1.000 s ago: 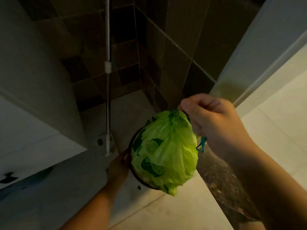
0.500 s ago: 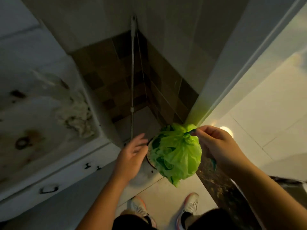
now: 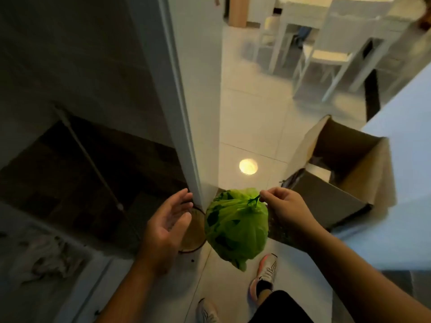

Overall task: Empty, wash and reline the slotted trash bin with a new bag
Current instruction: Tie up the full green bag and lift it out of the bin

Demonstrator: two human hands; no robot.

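I am in the emptying step: the full green bag (image 3: 236,227) is out of the trash bin (image 3: 193,231) and hangs in the air from my right hand (image 3: 285,209). The bin stands on the floor just left of the bag, at the foot of the white door frame (image 3: 184,113), and what I can see of its inside looks bare and brownish. From here I cannot make out its slots.

My right fingers (image 3: 268,194) are pinched together on the dark gathered neck at the top of the bag, so the whole weight hangs from that small twist of plastic. The bag looks rounded and well filled, with its lowest point above my shoes.

My left hand (image 3: 166,226) holds nothing. Its fingers are spread and only loosely bent, palm turned toward the bag, hovering over the bin's near rim; I cannot tell whether it brushes the rim or is just above it.

Next, I judge, the bag has to be carried off for disposal, perhaps toward the open cardboard box (image 3: 338,173) to my right, though I cannot be sure that is the place. The thin neck calls for a firm pinch and a steady carry. After that, my free left hand is well placed to pick up the bin for washing.
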